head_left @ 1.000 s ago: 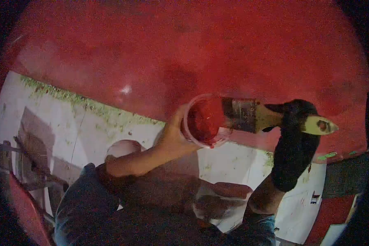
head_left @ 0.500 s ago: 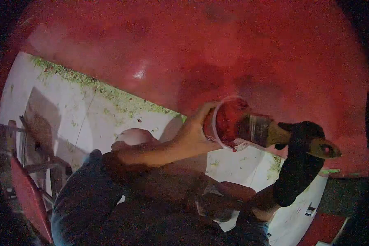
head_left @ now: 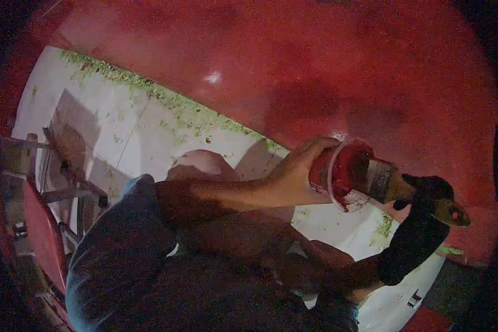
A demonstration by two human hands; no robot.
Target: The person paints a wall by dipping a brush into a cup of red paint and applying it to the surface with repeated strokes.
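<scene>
A clear plastic cup (head_left: 336,176) with red paint inside is gripped in my left hand (head_left: 293,172), tilted so its mouth faces right. My right hand (head_left: 426,207), in a black glove, is closed around the handle of a wide paintbrush (head_left: 383,181). The brush's metal band shows just outside the cup, and its dark bristles reach into the cup's mouth. Where the bristle tips touch inside is hard to make out in the dim light. A red drip hangs on the lower rim of the cup.
A large red surface (head_left: 216,33) with a shiny spot fills the upper view. Below it lies a pale floor (head_left: 144,116) strewn with green and brown bits along the edge. A chair (head_left: 44,232) with a red part stands at the left. My knees are bent beneath my arms.
Both hands, with the cup and paintbrush, appear farther right and slightly lower. The floor and chair have shifted in view too, so my head has turned. The brush stays at the cup's mouth.
</scene>
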